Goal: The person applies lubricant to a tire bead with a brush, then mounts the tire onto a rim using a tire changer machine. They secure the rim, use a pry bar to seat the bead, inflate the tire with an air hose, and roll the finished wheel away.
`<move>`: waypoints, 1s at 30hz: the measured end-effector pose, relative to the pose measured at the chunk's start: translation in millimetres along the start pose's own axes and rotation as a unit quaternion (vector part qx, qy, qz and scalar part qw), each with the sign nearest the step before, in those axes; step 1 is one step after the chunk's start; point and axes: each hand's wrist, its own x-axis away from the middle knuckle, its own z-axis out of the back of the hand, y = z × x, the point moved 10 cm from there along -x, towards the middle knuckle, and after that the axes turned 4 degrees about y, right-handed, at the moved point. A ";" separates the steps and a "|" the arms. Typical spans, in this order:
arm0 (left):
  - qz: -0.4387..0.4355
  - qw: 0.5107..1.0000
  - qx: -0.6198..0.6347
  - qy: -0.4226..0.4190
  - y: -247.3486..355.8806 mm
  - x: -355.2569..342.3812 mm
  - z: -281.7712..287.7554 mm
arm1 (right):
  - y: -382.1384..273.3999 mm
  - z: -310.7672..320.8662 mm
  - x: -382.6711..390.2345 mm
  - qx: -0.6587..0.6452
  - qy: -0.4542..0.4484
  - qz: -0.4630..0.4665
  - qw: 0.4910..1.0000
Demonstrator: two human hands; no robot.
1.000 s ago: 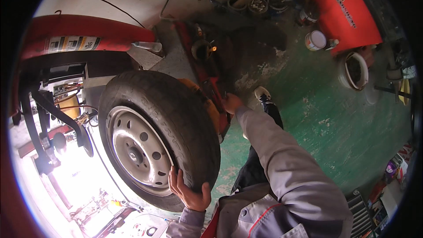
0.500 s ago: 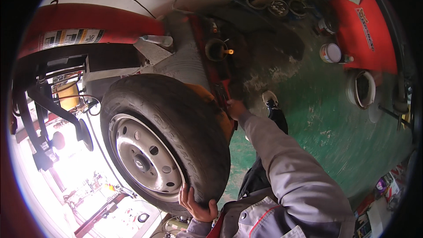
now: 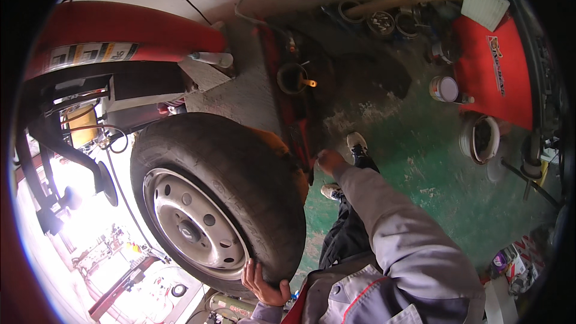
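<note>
A black tyre (image 3: 246, 180), mounted on its pale, round-holed metal rim (image 3: 198, 228), sits at eight o'clock, tread toward two.

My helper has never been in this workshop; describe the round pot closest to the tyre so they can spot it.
Start from the big black tyre that the left hand touches. Above and right of it in the picture, the dark round pot stands by the long red strip. Unlike the containers near the wall, it has a bright orange piece jutting rightward.
</note>
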 end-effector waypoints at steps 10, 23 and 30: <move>0.037 0.999 -0.007 0.010 -9.4 12.0 -6.3 | -35.5 -2.5 -4.0 -0.137 -0.026 -0.066 0.988; 0.011 0.999 -0.001 0.033 -0.5 7.5 -1.7 | -63.2 -25.3 24.5 -0.013 0.000 -0.011 1.000; 0.004 1.000 0.001 0.014 0.2 4.3 -2.4 | -62.1 -37.1 44.1 0.028 0.031 -0.027 0.999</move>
